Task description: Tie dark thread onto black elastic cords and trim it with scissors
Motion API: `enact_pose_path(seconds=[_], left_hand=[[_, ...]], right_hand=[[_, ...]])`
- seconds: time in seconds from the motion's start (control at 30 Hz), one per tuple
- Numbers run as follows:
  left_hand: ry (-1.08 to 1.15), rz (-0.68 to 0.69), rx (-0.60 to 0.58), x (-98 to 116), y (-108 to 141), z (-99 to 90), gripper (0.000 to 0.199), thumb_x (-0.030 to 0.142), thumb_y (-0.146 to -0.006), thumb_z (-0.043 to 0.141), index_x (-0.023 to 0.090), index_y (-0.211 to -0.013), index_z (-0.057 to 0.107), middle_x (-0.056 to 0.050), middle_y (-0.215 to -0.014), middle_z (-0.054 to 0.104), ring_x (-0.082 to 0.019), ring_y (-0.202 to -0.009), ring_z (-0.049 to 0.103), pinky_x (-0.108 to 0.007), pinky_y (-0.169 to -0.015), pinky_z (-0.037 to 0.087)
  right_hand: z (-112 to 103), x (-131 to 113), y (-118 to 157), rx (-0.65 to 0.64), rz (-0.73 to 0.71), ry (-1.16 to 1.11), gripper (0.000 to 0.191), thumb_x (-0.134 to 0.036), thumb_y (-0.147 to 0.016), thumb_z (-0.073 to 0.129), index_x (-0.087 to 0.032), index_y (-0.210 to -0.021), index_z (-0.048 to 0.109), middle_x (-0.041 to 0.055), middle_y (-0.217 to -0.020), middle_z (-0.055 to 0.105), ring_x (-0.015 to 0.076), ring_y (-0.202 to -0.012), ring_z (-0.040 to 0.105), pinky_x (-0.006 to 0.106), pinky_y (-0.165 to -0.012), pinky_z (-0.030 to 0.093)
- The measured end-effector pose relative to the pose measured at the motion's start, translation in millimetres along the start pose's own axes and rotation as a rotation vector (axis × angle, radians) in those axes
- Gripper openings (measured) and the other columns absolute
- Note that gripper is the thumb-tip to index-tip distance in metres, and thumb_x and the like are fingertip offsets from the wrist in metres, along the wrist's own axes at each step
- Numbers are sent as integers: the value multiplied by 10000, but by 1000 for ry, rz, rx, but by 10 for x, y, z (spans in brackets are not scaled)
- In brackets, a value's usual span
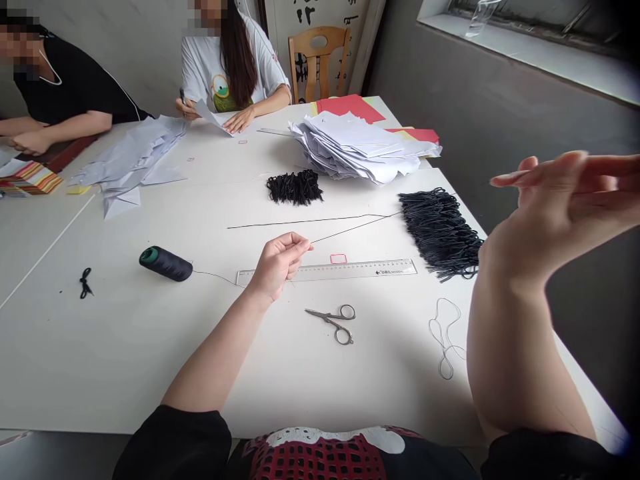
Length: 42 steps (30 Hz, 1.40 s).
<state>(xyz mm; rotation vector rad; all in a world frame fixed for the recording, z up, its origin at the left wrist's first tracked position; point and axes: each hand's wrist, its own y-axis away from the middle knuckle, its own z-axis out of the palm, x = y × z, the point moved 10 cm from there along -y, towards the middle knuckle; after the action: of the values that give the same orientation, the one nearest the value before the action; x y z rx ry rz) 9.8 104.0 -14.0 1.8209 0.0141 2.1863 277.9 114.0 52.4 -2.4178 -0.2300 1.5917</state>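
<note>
My left hand (278,265) pinches a thin black cord (355,228) between thumb and fingertips above the white table. The cord runs away to the right, toward a thick hanging bunch of black loops (440,233). My right hand (565,207) is raised high at the right edge of the table, fingers extended, with nothing visible in it. Just below my left hand lies a clear ruler (325,271), and a spool of black thread (165,263) sits to its left. A fine thread (215,276) leads from the spool toward the ruler.
Small scissors (333,324) and a loop of thin grey cord (445,337) lie on the table (125,360). Beyond are a small black bundle (294,187) and a stack of white paper (350,147). Two co-workers sit at the far side, one (230,67) handling paper.
</note>
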Motion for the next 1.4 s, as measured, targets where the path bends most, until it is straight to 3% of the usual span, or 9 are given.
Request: enact_pose_path(seconds=[0.37,0.47,0.63,0.77,0.9,1.03,1.17,1.27,1.4], left_hand=[[-37,22,4,26,7,18,271,375,-691,746,154,-681,590,44,-586,486,-8,-400,163,-224,-395,70],[-43,14,-9,0,11,47,273,377,-710,736,150,-685,588,41,-589,493,-6,-397,170,-224,-396,74],[-55,17,-28,-28,22,79,263,383,-742,716,158,-696,585,66,-539,403,-19,-402,175,-220,-402,87],[-106,40,-25,-30,9,87,249,383,-764,693,161,-703,597,53,-553,437,-32,-417,186,-226,-414,115],[-295,102,-4,43,7,24,220,370,-797,648,169,-707,635,-8,-661,604,-75,-485,372,-235,-480,287],[-830,110,-70,100,51,-45,97,276,-771,675,210,-717,720,-68,-911,719,-243,-930,617,-357,-849,446],[-980,198,-64,250,118,-40,255,239,-742,730,274,-993,762,-65,-1344,607,-311,-1325,452,-482,-1122,287],[-796,248,-120,271,148,110,270,345,-752,755,286,-1014,765,-50,-1308,638,-282,-1270,518,-428,-1080,382],[-638,114,-143,72,106,153,218,405,-749,752,232,-878,787,-67,-989,755,-247,-943,679,-373,-884,507]], right_hand=[[800,154,-34,-188,-31,596,233,-174,-878,537,-170,-1005,733,129,-1045,709,249,-806,641,380,-687,452],[964,-45,53,-214,-17,352,282,-273,-937,490,-164,-1057,722,102,-912,723,188,-666,629,336,-627,450],[1447,-104,260,-470,158,-178,380,-494,-827,672,-175,-1028,716,72,-815,709,170,-665,646,274,-542,447],[1429,-44,218,-389,161,-297,351,-496,-738,761,-155,-741,676,41,-661,653,145,-624,596,288,-599,470],[1148,-105,103,-257,65,-226,336,-486,-798,704,-161,-753,630,26,-665,606,132,-605,548,277,-566,431],[1000,-275,88,-278,-89,64,197,-349,-866,622,-175,-774,640,33,-687,631,137,-607,535,278,-576,402],[1182,-385,222,-452,-198,195,140,-273,-884,573,-196,-808,662,53,-778,677,166,-669,578,294,-615,432],[1317,-434,313,-512,-232,194,171,-274,-911,533,-197,-821,657,56,-793,671,162,-667,578,293,-623,445],[1354,-470,346,-515,-250,197,171,-256,-920,522,-191,-822,648,50,-796,669,151,-661,580,274,-601,442]])
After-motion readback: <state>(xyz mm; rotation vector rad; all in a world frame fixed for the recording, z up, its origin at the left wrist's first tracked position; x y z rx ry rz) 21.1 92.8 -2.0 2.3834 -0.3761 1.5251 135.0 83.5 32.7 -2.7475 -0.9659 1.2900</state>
